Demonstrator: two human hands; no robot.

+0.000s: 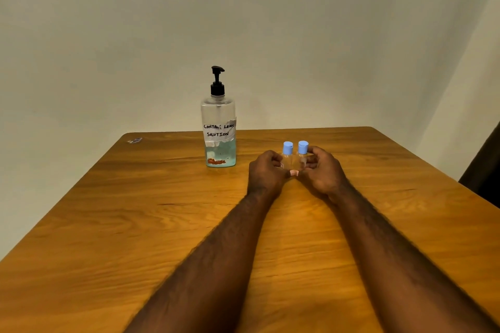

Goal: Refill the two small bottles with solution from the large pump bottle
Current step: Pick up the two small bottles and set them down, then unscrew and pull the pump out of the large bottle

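Over grained wood table (135, 224), left hand (266, 171) pinches left small bottle (287, 157), right hand (323, 170) right small bottle (302, 156), both clear, blue-capped.

- Two small bottles between the left hand (266, 170) and right hand (322, 167): left small bottle (287, 155) and right small bottle (302, 155), clear, with light-blue caps.
- Pump bottle (218, 127) left of the left hand: clear, black pump, pale teal liquid, white label with black handwriting.
- Table (135, 211): orange-brown wood grain.

Item one: my left forearm (216, 265), bare throughout its visible length, hairy. Item two: my right forearm (392, 251), likewise. Items three, four: my left hand (266, 173), right hand (323, 170), both bare.
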